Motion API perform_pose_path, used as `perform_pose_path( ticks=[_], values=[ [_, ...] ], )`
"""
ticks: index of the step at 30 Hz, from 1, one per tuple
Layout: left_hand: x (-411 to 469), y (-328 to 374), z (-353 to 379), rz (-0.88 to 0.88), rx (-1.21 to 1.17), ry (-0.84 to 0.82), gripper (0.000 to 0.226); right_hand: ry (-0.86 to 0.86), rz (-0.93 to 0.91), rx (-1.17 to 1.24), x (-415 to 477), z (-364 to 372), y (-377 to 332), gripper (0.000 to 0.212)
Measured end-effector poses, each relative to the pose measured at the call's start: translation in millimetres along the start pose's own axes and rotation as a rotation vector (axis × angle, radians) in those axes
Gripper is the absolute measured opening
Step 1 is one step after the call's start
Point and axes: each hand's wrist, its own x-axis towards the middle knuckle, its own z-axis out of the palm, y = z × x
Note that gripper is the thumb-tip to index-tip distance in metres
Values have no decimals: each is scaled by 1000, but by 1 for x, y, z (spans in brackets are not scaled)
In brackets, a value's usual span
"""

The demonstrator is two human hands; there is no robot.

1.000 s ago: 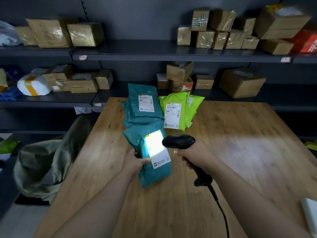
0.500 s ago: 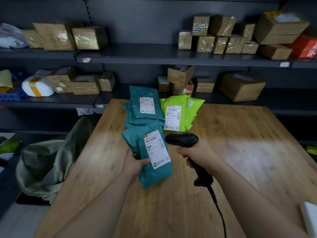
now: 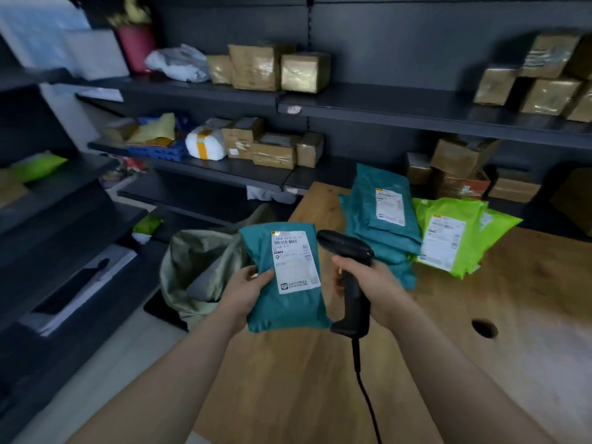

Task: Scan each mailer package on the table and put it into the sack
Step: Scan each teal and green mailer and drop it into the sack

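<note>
My left hand [image 3: 246, 290] grips a teal mailer [image 3: 285, 302] with a white label by its left edge, holding it over the table's left edge. My right hand [image 3: 371, 283] is closed around the handle of a black corded barcode scanner [image 3: 347, 251], whose head sits just right of the mailer's top. A stack of teal mailers [image 3: 381, 216] and a pile of lime green mailers [image 3: 451, 238] lie on the wooden table [image 3: 480, 315] behind. The open grey-green sack [image 3: 198, 267] stands on the floor left of the table, just beyond the held mailer.
Dark shelving with taped cardboard boxes [image 3: 275, 72] runs behind the table and along the left side. A white parcel with yellow tape [image 3: 205, 144] sits on a middle shelf. The tabletop has a round cable hole [image 3: 484, 328]. The scanner's cord [image 3: 365, 389] trails toward me.
The scanner light that lit the label has gone off. The view has swung left, and my left hand has carried the teal mailer left to the table's edge near the sack.
</note>
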Motion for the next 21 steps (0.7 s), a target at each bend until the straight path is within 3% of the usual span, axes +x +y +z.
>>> perform_pose_path(
  ticks=[6, 13, 21],
  values=[
    [33, 20, -137, 0, -19, 117, 54, -75, 93, -66, 42, 138, 17, 32],
    [88, 50, -292, -26, 24, 108, 41, -246, 195, -6, 81, 306, 43, 18],
    [181, 60, -365, -115, 95, 37, 46, -247, 325, 120, 133, 396, 58, 17]
  ],
)
